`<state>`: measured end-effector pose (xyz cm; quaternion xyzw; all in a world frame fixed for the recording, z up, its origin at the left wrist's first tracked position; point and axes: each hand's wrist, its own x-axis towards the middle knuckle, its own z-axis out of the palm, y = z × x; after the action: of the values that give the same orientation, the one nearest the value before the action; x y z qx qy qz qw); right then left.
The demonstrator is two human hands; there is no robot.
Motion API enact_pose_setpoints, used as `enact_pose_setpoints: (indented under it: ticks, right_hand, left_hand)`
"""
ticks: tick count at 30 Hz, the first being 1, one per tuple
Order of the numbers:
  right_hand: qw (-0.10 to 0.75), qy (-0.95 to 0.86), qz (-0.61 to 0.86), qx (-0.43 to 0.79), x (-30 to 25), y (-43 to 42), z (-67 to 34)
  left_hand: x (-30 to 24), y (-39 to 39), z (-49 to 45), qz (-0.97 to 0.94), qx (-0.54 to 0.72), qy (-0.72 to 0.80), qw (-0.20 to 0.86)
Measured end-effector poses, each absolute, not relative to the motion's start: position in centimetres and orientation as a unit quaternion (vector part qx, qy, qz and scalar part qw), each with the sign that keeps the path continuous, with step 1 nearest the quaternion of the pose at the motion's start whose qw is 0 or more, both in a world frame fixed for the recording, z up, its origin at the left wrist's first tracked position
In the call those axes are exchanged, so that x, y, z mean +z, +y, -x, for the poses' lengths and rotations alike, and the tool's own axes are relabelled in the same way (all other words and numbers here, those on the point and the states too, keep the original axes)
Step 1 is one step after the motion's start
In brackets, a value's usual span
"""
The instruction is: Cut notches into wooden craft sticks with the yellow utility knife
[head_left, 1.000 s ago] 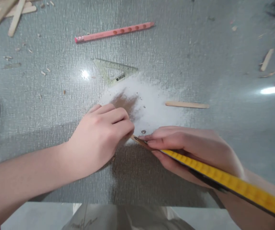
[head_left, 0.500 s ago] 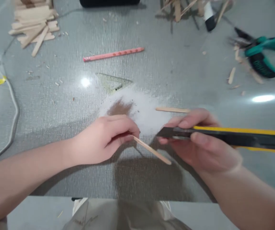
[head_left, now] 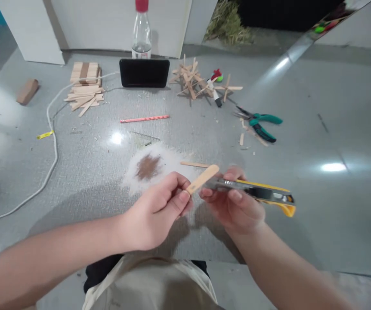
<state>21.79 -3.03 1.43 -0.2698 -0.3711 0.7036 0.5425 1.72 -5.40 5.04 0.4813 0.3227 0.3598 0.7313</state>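
Note:
My left hand [head_left: 158, 211] is closed on a flat wooden stick [head_left: 203, 178], pinching its lower end so the rounded tip points up and right. My right hand [head_left: 233, 204] grips a yellow and black utility knife [head_left: 256, 193], its front end close beside the stick. Both are raised above the grey table [head_left: 85, 172]. Behind the hands lies a white worn patch with a brown mark [head_left: 148, 167] and another loose stick [head_left: 194, 164].
A pink pencil [head_left: 145, 119] and a clear set square [head_left: 145, 138] lie mid-table. Farther back are a stack of sticks [head_left: 84, 84], a dark phone [head_left: 144, 72], a bottle [head_left: 141, 30], a stick structure [head_left: 193, 79] and green pliers [head_left: 259, 125]. A white cable [head_left: 51, 146] runs at left.
Both hands lifted from the table surface. The stick in my left hand swung from pointing down-right to up-right. The view tilted up, showing the back of the table.

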Motion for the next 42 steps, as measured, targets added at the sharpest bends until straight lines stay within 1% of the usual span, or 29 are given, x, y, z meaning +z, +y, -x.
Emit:
enact_pose_setpoints:
  ticks: [5,14,32,42]
  right_hand:
    - [0.554,-0.373,0.269,0.694,1.4,-3.5,-22.2]
    - [0.553,-0.382,0.283,0.685,0.9,-4.1,-22.3]
    - [0.539,-0.421,0.306,0.662,0.8,-4.2,-22.0]
    - [0.561,-0.488,0.312,0.592,0.8,-4.5,-22.1]
  left_hand:
    - [4.5,-6.1,-3.7,-0.461,0.396,0.270,0.747]
    - [3.6,-6.3,-4.7,-0.406,0.444,0.232,0.764]
    - [3.0,-6.0,-4.4,-0.324,0.432,0.181,0.822]
    - [2.9,-6.3,-4.3,-0.285,0.415,0.185,0.844]
